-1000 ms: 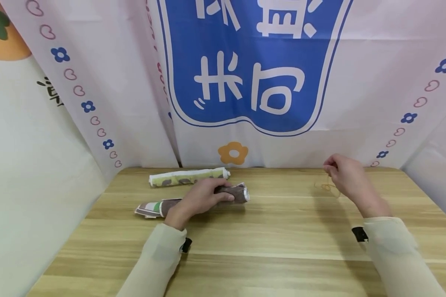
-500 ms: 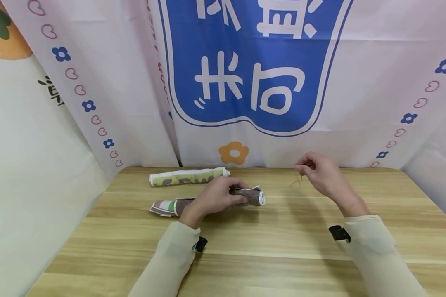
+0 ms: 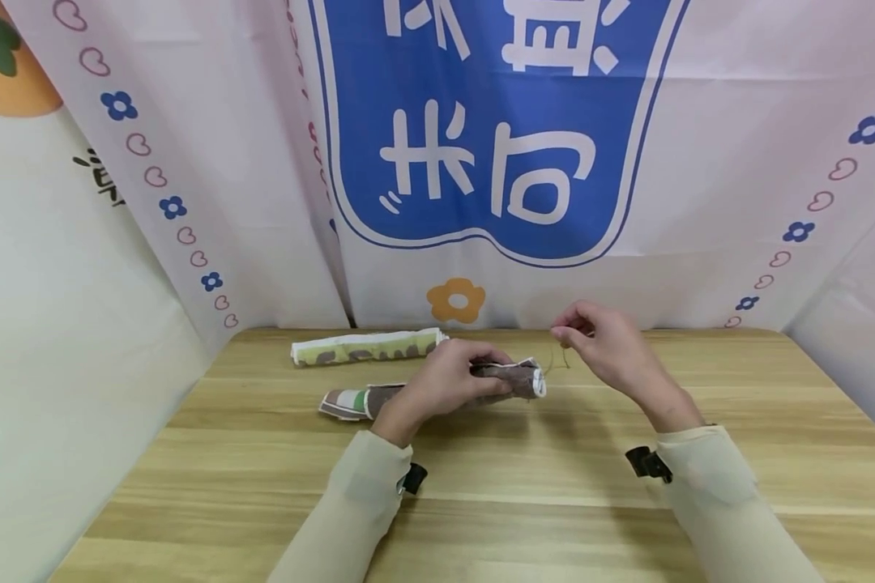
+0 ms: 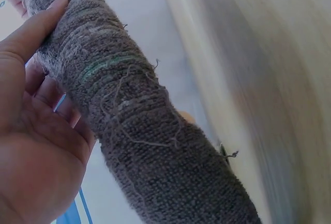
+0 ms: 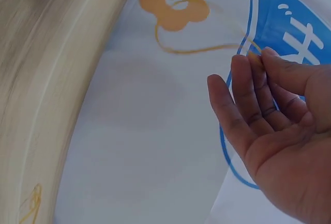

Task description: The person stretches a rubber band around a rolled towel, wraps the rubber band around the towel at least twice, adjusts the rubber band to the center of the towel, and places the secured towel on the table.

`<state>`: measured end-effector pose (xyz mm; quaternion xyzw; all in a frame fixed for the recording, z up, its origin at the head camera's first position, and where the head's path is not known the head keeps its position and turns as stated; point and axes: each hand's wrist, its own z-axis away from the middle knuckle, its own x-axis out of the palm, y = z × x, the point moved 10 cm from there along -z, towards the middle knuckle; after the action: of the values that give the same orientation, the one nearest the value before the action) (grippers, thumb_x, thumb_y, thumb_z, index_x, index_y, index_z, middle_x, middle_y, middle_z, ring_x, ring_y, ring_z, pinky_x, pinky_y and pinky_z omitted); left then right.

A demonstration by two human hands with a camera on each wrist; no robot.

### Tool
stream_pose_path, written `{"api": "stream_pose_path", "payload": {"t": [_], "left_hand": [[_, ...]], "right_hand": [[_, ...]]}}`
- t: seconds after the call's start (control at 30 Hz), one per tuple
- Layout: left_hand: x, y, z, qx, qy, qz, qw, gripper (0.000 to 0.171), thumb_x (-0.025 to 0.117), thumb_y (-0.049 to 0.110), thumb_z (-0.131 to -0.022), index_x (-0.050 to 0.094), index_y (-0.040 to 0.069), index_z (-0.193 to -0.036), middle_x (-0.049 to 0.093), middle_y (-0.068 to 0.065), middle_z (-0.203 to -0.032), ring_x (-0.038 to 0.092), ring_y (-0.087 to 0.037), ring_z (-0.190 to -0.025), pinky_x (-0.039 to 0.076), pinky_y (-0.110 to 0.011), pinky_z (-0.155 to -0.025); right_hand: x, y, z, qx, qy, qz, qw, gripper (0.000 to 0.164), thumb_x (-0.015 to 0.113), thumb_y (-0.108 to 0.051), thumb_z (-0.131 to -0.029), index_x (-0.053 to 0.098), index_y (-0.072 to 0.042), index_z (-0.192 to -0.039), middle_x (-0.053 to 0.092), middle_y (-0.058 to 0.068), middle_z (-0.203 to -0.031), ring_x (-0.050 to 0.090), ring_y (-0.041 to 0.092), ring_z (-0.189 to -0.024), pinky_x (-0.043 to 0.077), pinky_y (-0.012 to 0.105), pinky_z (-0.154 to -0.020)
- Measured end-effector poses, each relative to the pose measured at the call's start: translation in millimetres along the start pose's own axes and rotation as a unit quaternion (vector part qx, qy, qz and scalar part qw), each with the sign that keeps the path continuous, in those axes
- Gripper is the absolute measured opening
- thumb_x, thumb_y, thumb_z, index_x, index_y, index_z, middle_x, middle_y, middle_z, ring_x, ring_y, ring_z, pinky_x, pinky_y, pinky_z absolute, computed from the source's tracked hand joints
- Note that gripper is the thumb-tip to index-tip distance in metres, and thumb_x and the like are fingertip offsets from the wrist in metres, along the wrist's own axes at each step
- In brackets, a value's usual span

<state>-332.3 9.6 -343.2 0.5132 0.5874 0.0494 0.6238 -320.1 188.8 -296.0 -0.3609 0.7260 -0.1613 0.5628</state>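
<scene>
A hanging cloth (image 3: 474,154) fills the back, from ten o'clock round to two; its folds probably pose little risk unless the far knuckles brush it. Below, towards six o'clock, the desk (image 3: 532,518) carries the work. It looks smooth, so anything round on it could roll if let go.

The brown roll (image 4: 137,105) lies along the near side of the desk, its striped end (image 3: 346,401) towards nine o'clock and its coiled end (image 3: 538,382) towards three. Its edge layers look loose, and a slack grip might let them spring apart. A pale green roll (image 3: 368,348) lies at ten o'clock from the left hand and very near it; an elbowing knuckle could knock it.

The two hands are apart. The left hand (image 3: 445,380) is clamped round the brown roll; squeezing harder there could crush the coil or push its core out. The right hand (image 3: 616,344), towards three o'clock from the left, pinches a thin yellow loop (image 5: 176,53) by its fingertips alone. That hold is slight, so the loop could slip away or twist, and whether it is elastic I cannot tell. It hangs near the coiled end, at about one o'clock from it.

Smallest, loose threads (image 4: 147,144) stand out from the fabric; the loop could snag on them and bunch up.
</scene>
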Motion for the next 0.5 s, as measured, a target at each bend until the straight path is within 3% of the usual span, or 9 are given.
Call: {"api": "stream_pose_path", "payload": {"t": [0.3, 0.5], "left_hand": [[1.6, 4.9, -2.5, 0.017, 0.026, 0.014, 0.9994, 0.019, 0.088, 0.014, -0.091, 0.08, 0.015, -0.108, 0.076, 0.007, -0.099, 0.068, -0.008, -0.085, 0.056, -0.028, -0.074], [4.6, 5.3, -2.6, 0.015, 0.034, 0.03, 0.9989, 0.03, 0.09, 0.015, -0.088, 0.076, 0.015, -0.114, 0.075, 0.009, -0.098, 0.068, -0.006, -0.087, 0.056, -0.028, -0.076]], "right_hand": [[-1.0, -12.2, -0.1, -0.028, 0.008, 0.001, 1.0, 0.008, 0.071, -0.01, -0.104, 0.072, -0.003, -0.106, 0.073, 0.007, -0.092, 0.068, 0.024, -0.086, 0.053, 0.037, -0.072], [1.3, -18.1, 2.2, -0.042, 0.011, -0.003, 0.999, 0.005, 0.073, -0.009, -0.102, 0.074, -0.004, -0.104, 0.073, 0.004, -0.091, 0.069, 0.024, -0.085, 0.055, 0.038, -0.073]]}}
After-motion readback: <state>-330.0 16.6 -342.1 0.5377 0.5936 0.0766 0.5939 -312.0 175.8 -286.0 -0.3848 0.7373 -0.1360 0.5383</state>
